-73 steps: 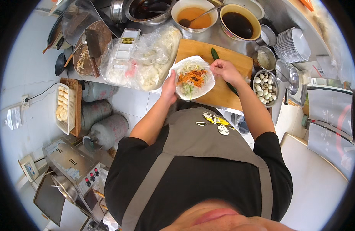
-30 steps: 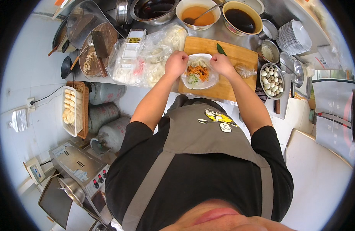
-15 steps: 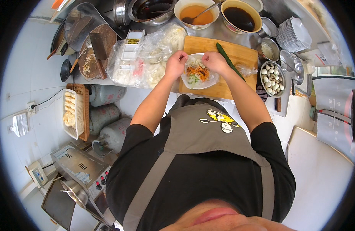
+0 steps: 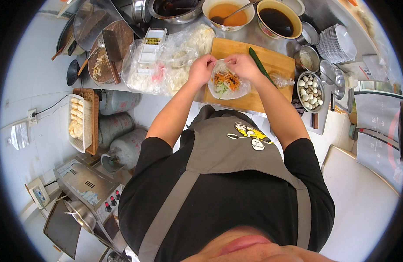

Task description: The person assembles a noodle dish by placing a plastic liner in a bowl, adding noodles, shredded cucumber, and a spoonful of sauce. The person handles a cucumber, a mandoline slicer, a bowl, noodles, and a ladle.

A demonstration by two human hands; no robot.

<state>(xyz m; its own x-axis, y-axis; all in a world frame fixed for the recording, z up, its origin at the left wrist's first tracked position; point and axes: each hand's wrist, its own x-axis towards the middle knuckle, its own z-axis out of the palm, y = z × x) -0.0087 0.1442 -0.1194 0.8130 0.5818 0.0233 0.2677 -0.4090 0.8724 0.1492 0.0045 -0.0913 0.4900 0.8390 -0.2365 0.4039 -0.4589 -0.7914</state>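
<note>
On the wooden cutting board [image 4: 278,61] is a round white plate [image 4: 232,94] that looks lined with thin clear plastic. Shredded carrot [image 4: 230,81], pale green shreds and whitish strips lie on it. My left hand [image 4: 202,70] is at the plate's far left edge, thumb and fingers pinched together. Opposite it, at the far right edge, my right hand [image 4: 243,67] is pinched too. Both seem to hold the plastic's edge, though the fingertips partly hide it. A whole cucumber [image 4: 260,64] lies on the board beside my right hand.
Plastic bags of pale food [image 4: 177,65] and a grater [image 4: 151,43] lie left of the board. Behind stand an orange sauce bowl [image 4: 230,13] and a dark liquid bowl [image 4: 275,22]. Rightward are a bowl of small eggs [image 4: 310,91] and stacked plates [image 4: 339,43]. A cleaver [image 4: 112,48] rests at left.
My hands remain pinched at the plate's far edge, with only a slight shift. The whole view has shifted a little; the food on the plate looks much the same.
</note>
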